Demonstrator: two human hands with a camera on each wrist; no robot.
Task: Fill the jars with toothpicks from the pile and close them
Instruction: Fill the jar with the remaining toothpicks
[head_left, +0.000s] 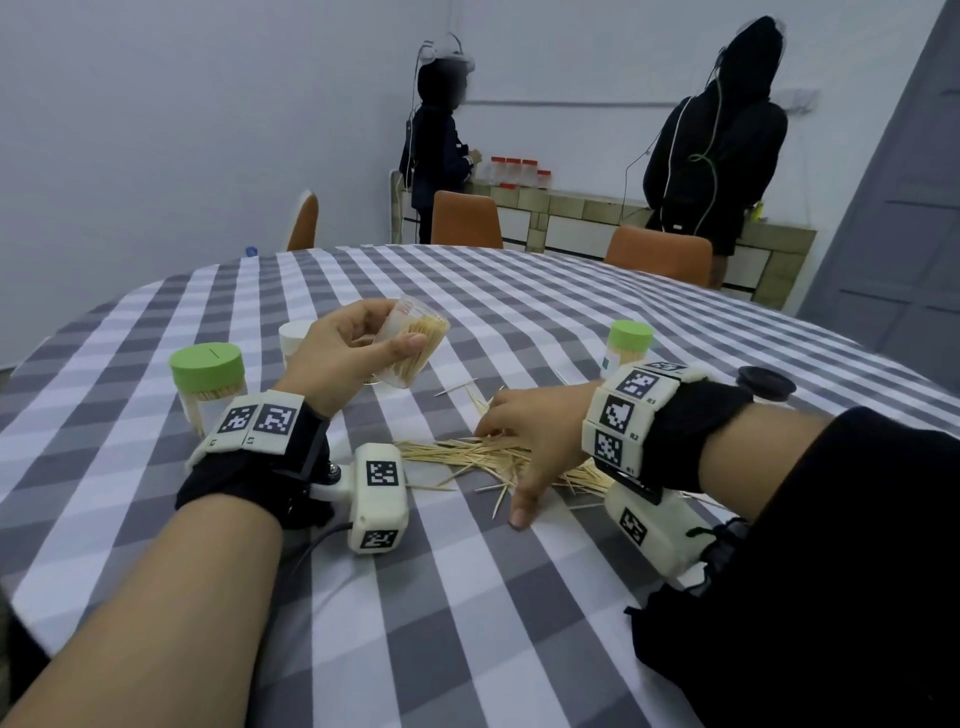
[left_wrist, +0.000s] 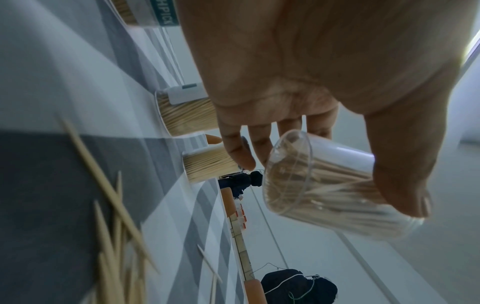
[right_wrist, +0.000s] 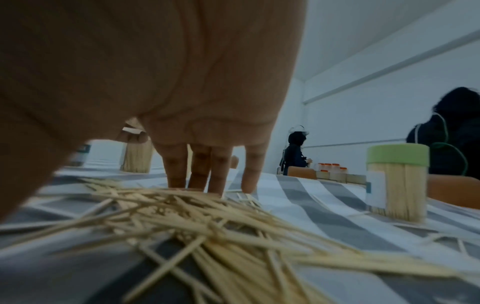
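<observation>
My left hand (head_left: 384, 332) holds a clear lidless jar (head_left: 413, 345) tilted above the table, thumb on one side and fingers on the other. The jar (left_wrist: 311, 195) is partly filled with toothpicks. A loose toothpick pile (head_left: 457, 454) lies on the checked tablecloth (head_left: 467, 597) in front of me. My right hand (head_left: 501, 467) reaches down onto the pile (right_wrist: 207, 226). Its fingers (right_wrist: 200, 170) are straight, their tips touch the toothpicks, and the thumb is spread toward me on the cloth.
Two toothpick jars with green lids stand closed, one at the left (head_left: 208, 379) and one at the right (head_left: 628, 345). A white cup-shaped object (head_left: 296, 335) sits behind my left hand, a black lid (head_left: 768, 387) beyond my right wrist. Orange chairs (head_left: 467, 218) and two people stand at the back.
</observation>
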